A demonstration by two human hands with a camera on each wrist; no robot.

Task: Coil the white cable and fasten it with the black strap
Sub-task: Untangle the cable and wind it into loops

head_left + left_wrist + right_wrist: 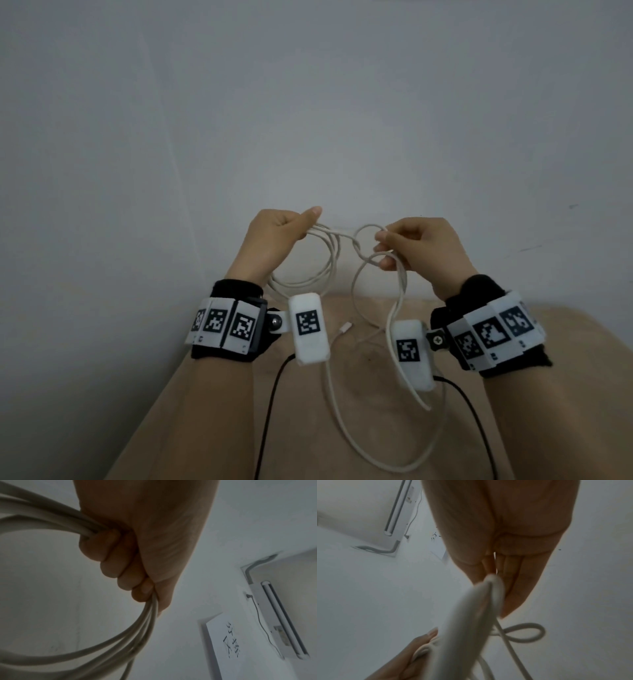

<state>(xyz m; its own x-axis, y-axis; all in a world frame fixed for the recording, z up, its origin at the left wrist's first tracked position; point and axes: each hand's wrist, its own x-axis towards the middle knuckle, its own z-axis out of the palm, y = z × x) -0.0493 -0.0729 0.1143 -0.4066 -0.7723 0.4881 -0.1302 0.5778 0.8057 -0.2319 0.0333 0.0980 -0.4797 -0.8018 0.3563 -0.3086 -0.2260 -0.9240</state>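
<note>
The white cable point(329, 260) hangs in the air between both hands, in front of a pale wall. My left hand point(274, 236) grips a bundle of several coiled loops point(109, 646) in its curled fingers. My right hand point(411, 246) pinches a strand where a small loop point(368, 236) forms; the cable point(481, 601) runs blurred past its fingers point(513, 588). The slack trails down to my lap, and a white plug end point(344, 327) lies there. No black strap shows in any view.
A beige surface point(376, 394) lies below my hands. Thin black wires point(274, 394) run from the wrist cameras. On the wall hang a white paper with writing point(229, 642) and a white fixture point(278, 618).
</note>
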